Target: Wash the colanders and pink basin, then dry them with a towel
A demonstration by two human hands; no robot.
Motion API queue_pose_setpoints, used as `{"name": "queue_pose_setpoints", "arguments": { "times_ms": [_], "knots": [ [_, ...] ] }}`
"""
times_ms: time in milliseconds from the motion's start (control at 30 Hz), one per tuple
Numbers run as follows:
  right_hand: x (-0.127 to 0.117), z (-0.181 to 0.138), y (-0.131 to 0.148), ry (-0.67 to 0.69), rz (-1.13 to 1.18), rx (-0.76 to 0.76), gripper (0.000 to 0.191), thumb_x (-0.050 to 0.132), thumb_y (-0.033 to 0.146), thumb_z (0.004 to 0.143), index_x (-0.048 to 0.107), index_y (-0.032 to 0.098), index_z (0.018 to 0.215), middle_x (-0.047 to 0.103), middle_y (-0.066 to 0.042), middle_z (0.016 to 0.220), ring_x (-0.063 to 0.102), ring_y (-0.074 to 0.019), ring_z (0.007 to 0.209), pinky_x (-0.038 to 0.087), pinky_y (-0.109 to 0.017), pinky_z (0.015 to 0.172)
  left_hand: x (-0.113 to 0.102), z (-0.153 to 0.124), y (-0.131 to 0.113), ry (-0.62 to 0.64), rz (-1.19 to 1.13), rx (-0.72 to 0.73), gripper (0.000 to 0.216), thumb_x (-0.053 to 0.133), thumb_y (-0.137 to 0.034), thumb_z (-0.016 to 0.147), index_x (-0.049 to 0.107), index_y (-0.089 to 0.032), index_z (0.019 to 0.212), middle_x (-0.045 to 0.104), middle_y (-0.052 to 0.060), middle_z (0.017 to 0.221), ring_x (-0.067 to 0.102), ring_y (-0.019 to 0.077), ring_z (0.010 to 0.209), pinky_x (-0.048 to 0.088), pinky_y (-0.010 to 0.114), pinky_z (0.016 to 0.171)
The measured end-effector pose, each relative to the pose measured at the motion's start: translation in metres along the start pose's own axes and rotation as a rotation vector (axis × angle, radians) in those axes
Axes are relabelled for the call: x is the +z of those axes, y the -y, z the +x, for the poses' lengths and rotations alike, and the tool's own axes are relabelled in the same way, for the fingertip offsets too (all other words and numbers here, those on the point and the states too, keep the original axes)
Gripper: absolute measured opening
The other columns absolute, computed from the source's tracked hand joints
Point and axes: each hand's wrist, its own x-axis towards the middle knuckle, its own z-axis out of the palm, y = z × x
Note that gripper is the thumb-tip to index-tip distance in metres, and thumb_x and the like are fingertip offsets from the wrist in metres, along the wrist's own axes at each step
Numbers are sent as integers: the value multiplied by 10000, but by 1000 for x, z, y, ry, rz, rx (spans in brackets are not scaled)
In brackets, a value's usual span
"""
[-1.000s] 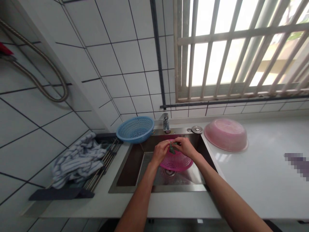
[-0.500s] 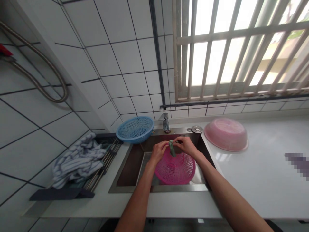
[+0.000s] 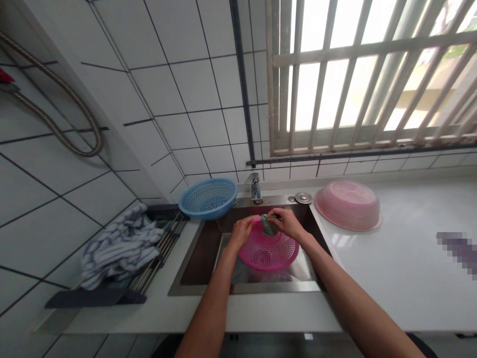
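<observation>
A round pink plastic colander is tilted over the sink, its perforated inside facing me. My left hand is closed on its upper left rim. With bent fingers my right hand pinches a small grey-green cloth against the colander's upper rim. Part of the cloth hangs down over the inside of the colander. The far rim is partly hidden behind the cloth and my fingers.
The steel sink surrounds the colander, with a faucet behind it. At the back left corner leans a blue basket. An upturned pink basin and a drain cover lie right. Left, a striped towel covers a rack.
The colander's near edge has risen and moved away from me, showing more of the sink floor. My left hand has shifted slightly left along the rim. The cloth looks more spread out.
</observation>
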Motion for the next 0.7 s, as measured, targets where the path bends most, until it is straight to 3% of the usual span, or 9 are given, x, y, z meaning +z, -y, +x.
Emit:
{"name": "queue_pose_setpoints", "arguments": {
  "times_ms": [133,300,467,633,700],
  "knots": [
    [5,0,1,24,-33,-26,148,692,239,896,809,236,987,804,-50,977,737,-225,895,542,-313,841,7,-1,-6,-10,54,-11,344,520,-185,997,759,-289,1221,767,32,1259,712,213,1181,517,338,1061],
    [7,0,2,66,-58,-75,171,693,240,910,825,253,1018,808,-53,1011,745,-231,920,542,-329,888,10,-1,-11,84,92,-10,300,540,-181,992,787,-265,1141,806,55,1100,757,230,1025,549,305,924],
    [1,0,-4,18,-52,79,127,734,265,884,833,231,956,812,-36,897,733,-219,791,538,-302,788,-1,-4,-5,-19,119,-59,359,531,-164,990,760,-307,1226,760,27,1276,706,230,1187,509,325,1032],
    [13,-1,-2,77,-25,-26,151,709,219,895,830,225,986,815,-50,971,743,-212,860,535,-286,824,7,-4,-13,132,118,-77,309,555,-163,984,783,-278,1158,801,43,1143,743,221,1075,520,279,932],
    [11,-1,-3,75,-27,-27,146,714,230,897,829,224,987,815,-51,976,744,-215,861,537,-292,832,6,-3,-14,138,128,-94,305,548,-173,993,782,-279,1158,805,42,1126,746,214,1059,515,266,921]
  ]
}}
